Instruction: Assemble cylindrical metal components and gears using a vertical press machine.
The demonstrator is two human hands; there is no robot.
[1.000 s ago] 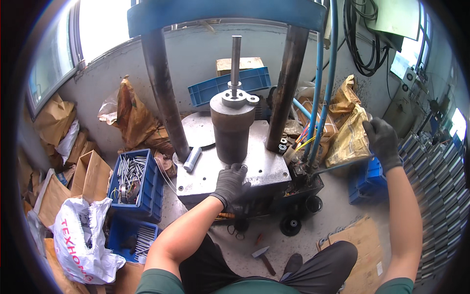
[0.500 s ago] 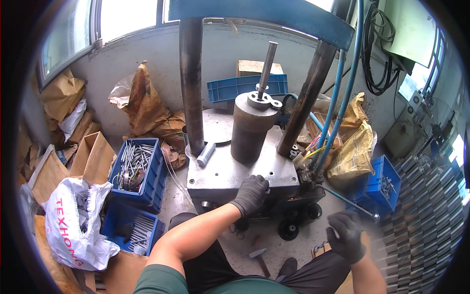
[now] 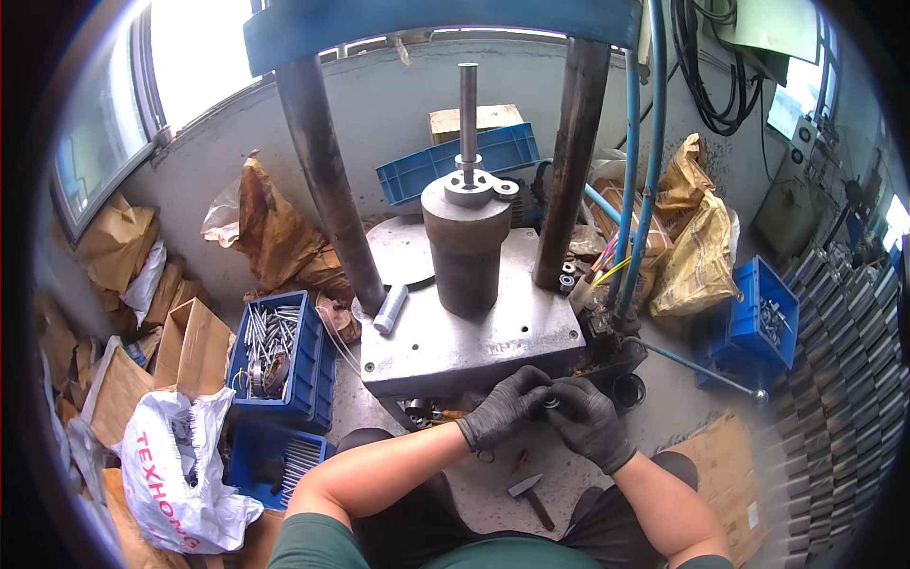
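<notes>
Both gloved hands meet in front of the press table's near edge. My left hand (image 3: 505, 410) and my right hand (image 3: 590, 423) pinch a small dark round part (image 3: 551, 402) between their fingertips; it looks like a ring, but the fingers cover most of it. Behind them, a dark steel cylinder (image 3: 464, 251) stands upright on the metal press table (image 3: 427, 346). A steel rod (image 3: 468, 119) rises from its top through a collar, with a small ring (image 3: 506, 189) lying at the cylinder's top right edge. A grey tube (image 3: 391, 309) lies at the table's left.
Two dark columns (image 3: 327, 180) carry a blue crossbeam (image 3: 445, 24). Blue crates of metal rods (image 3: 275, 337) and a white woven sack (image 3: 180, 493) are at left. A hammer (image 3: 534, 501) lies on the floor. A lever (image 3: 701, 368) and stacked metal bars (image 3: 844, 398) are at right.
My left hand has left the table's front edge and moved right and nearer. My right hand has come in from the right, and both now meet on the small round part. The view has shifted.
</notes>
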